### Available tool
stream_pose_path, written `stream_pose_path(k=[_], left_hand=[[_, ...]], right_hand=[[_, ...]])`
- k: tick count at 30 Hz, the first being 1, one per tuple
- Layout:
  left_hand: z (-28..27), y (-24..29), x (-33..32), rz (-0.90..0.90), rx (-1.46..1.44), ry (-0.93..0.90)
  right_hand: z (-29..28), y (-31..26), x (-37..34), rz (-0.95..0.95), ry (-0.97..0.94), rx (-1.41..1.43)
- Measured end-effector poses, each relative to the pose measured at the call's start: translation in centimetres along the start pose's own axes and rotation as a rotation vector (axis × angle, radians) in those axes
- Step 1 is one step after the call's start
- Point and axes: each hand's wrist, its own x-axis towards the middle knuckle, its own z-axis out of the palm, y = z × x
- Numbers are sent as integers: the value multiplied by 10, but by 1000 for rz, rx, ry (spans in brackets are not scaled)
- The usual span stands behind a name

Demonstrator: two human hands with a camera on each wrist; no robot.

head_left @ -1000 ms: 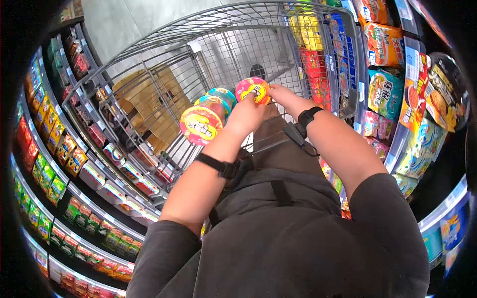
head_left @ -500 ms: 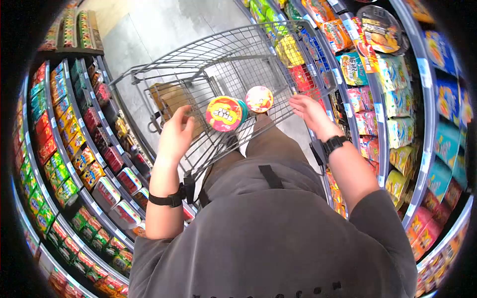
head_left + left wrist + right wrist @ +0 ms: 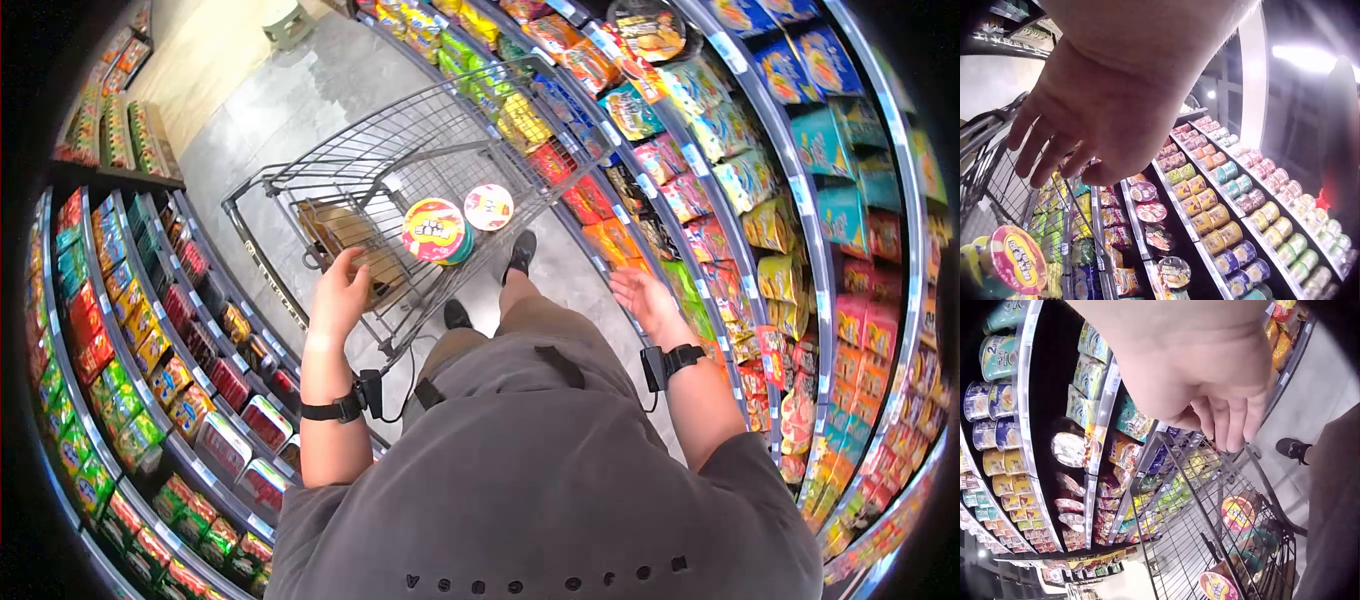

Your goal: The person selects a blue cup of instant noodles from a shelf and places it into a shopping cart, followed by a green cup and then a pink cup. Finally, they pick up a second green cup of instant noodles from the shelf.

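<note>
A red-lidded tub (image 3: 437, 231) and a white-and-pink-lidded tub (image 3: 489, 207) are inside the shopping cart (image 3: 268, 186), near the middle of the head view; teal sides show beneath the red lid. A second ago both hands were on one of the tubs; now they are off it and well apart. The left hand (image 3: 342, 290) is left of centre near the cart's side, its fingers relaxed, slightly bent and holding nothing. The right hand (image 3: 643, 300) is right of centre, fingers loosely extended and holding nothing; half a second ago it was right beside the cart, and now there is a gap. The cart sits smaller in the view, with more floor (image 3: 300, 110) and both shoes (image 3: 520, 252) showing. Both lids carry yellow patches or dark print too small to read. A cardboard box (image 3: 335, 235) stands at the cart's left. Upside-down letters run along the bottom of the grey shirt (image 3: 540, 480), seemingly including "MOJO". A "2" shows on a teal shelf tub (image 3: 999, 356) at upper left of the right wrist view. Bright packets (image 3: 525, 122) fill the shelves; their small print is unreadable.
</note>
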Motion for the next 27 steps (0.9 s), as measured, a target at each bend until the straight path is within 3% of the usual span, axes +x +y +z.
stream_pose_path(k=[13, 21, 24, 25, 27], left_hand=[[31, 92, 17, 262, 168, -142], [133, 198, 22, 489, 214, -263], [176, 246, 12, 519, 261, -333], [188, 271, 0, 448, 205, -371], [216, 289, 2, 537, 223, -377]], right_hand=[[-36, -1, -71, -229, -47, 263], [-135, 19, -134, -396, -11, 494], [-177, 30, -151, -419, 59, 560], [-192, 34, -155, -428, 80, 577], [-220, 36, -161, -441, 108, 609]])
